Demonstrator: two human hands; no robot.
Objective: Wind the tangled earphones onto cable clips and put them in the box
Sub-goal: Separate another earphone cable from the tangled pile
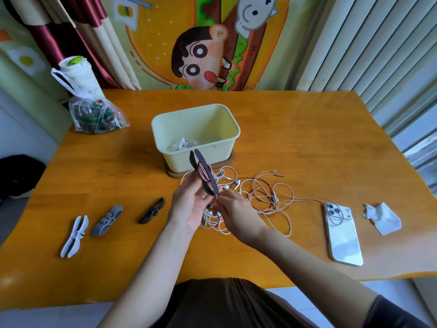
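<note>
Clip [198, 157] axis is what matters: the left hand [186, 204] grips it by the lower half. It stands nearly upright, long axis running up and away from the palm, top tip tilted slightly left. Pink cable [205, 172] is wrapped in several turns round its waist, just above the left fingers.

Right hand [236, 211] sits just right of and below the clip's bottom tip, fingers pinched on the pink cable where it leaves the wraps. That makes it the nearer hand for feeding more turns. The free cable runs off to the right of that hand into the tangle [260, 197] on the table, mixed with white earphone cable.

Box [212, 155] is directly beyond the clip, close behind its top tip, with white earphones [182, 144] already lying inside. My read: winding is partly done, with a lot of pink cable left loose.

Three spare clips [107, 220] lie left of the left hand.

Hard to make out:
- right fingertips, hidden behind the hand's back
- earbuds or plug under the hands
- which strands in the tangle belong to which set
- whether the pink loop on the phone [343, 235] is the same cable
</note>
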